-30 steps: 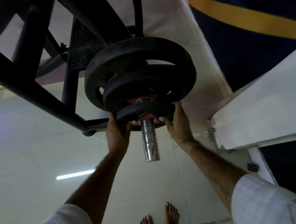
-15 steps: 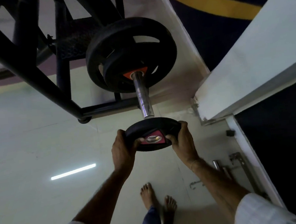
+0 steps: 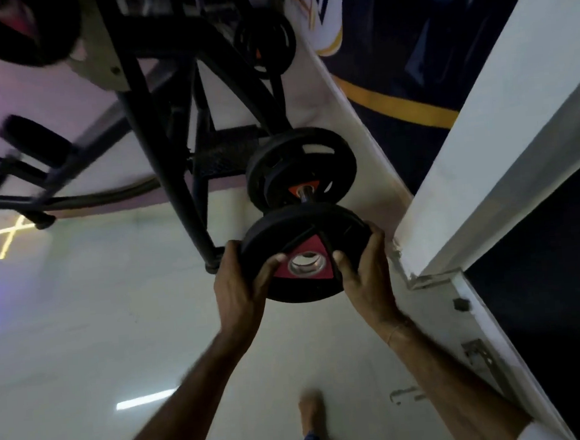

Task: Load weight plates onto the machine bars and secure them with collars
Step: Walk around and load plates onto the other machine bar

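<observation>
pale glossy floor (image 3: 84,337), white wall (image 3: 484,172), dim rm

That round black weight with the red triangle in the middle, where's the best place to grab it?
Grab the small plate by its outer rim, one hand on each side, as the left hand and right hand do now. It is a flat disc, so opposite edges probably balance it, and the center hole stays clear for the bar.
</observation>
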`<state>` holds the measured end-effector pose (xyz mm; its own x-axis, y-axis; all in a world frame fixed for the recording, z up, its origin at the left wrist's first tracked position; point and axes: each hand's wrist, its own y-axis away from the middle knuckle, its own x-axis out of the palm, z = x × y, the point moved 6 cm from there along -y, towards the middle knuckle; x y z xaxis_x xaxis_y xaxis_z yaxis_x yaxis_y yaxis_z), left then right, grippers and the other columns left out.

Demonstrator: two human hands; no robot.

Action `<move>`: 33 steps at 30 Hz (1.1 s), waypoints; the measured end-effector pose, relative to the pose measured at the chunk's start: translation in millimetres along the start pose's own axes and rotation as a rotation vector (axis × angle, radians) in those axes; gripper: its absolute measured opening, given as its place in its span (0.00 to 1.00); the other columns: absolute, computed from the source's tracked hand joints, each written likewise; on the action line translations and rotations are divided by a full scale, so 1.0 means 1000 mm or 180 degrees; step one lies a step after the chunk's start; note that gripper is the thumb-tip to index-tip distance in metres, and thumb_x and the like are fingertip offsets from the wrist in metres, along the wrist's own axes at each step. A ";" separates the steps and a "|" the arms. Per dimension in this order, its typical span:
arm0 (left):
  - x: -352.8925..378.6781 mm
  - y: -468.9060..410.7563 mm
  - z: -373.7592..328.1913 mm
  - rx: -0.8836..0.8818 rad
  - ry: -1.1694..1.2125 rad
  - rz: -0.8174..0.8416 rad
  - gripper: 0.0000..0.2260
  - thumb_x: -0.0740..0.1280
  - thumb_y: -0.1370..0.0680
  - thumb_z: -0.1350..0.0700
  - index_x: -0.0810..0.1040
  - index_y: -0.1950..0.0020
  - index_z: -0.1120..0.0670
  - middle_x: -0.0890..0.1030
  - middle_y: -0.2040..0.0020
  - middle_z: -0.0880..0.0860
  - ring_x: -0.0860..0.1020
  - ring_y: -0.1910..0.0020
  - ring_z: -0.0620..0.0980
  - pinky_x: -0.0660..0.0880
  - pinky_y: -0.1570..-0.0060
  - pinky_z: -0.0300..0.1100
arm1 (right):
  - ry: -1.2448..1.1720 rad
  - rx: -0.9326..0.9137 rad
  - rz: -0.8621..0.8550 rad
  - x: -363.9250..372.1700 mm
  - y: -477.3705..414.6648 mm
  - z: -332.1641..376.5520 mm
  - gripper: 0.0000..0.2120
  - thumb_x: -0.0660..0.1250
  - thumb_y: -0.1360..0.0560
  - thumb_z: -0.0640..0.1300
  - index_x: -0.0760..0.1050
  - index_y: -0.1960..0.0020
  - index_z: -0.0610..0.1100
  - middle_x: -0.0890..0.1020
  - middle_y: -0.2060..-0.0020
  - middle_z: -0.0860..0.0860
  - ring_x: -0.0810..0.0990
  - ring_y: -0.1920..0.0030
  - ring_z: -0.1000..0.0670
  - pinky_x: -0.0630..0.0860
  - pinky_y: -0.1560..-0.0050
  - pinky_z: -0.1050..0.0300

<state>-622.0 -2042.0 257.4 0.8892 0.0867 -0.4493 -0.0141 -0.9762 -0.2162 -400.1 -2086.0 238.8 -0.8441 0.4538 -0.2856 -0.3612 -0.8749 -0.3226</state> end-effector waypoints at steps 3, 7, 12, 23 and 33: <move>-0.066 0.003 -0.043 0.0252 0.0136 -0.0278 0.24 0.72 0.28 0.38 0.73 0.41 0.51 0.81 0.49 0.45 0.80 0.52 0.38 0.80 0.59 0.34 | -0.0144 -0.0335 -0.0094 0.008 0.002 0.076 0.35 0.64 0.22 0.59 0.58 0.23 0.44 0.70 0.30 0.47 0.73 0.32 0.58 0.75 0.39 0.68; -0.150 0.007 -0.080 0.0587 0.0186 -0.0661 0.23 0.75 0.28 0.44 0.75 0.40 0.55 0.82 0.48 0.47 0.80 0.52 0.35 0.76 0.60 0.27 | -0.0317 -0.0794 -0.0138 0.032 0.005 0.163 0.35 0.65 0.22 0.60 0.57 0.22 0.47 0.70 0.27 0.45 0.72 0.28 0.53 0.74 0.33 0.62; -0.248 0.000 -0.080 0.0846 0.0247 -0.0966 0.29 0.70 0.31 0.31 0.74 0.43 0.52 0.81 0.51 0.46 0.81 0.54 0.43 0.83 0.60 0.44 | -0.0181 -0.1183 -0.0408 0.085 0.014 0.244 0.37 0.64 0.23 0.62 0.61 0.23 0.40 0.69 0.31 0.49 0.65 0.33 0.74 0.66 0.39 0.79; -0.428 -0.058 -0.063 0.1198 0.0178 -0.1171 0.23 0.73 0.31 0.40 0.75 0.44 0.53 0.77 0.55 0.42 0.78 0.57 0.33 0.76 0.62 0.27 | -0.0441 -0.1294 -0.0447 0.231 0.015 0.361 0.38 0.65 0.25 0.66 0.61 0.23 0.46 0.73 0.30 0.47 0.75 0.33 0.59 0.75 0.41 0.70; -0.472 -0.119 -0.050 0.1082 0.0268 -0.1068 0.22 0.73 0.28 0.40 0.73 0.43 0.53 0.79 0.54 0.43 0.78 0.56 0.36 0.76 0.65 0.27 | -0.0275 -0.1260 -0.0442 0.287 -0.029 0.398 0.31 0.70 0.21 0.46 0.61 0.23 0.46 0.70 0.29 0.48 0.71 0.31 0.53 0.69 0.43 0.79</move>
<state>-1017.0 -1976.7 537.9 0.9039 0.3556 -0.2375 0.1437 -0.7757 -0.6145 -790.1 -1997.9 525.4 -0.8343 0.5322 -0.1439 -0.3080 -0.6665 -0.6790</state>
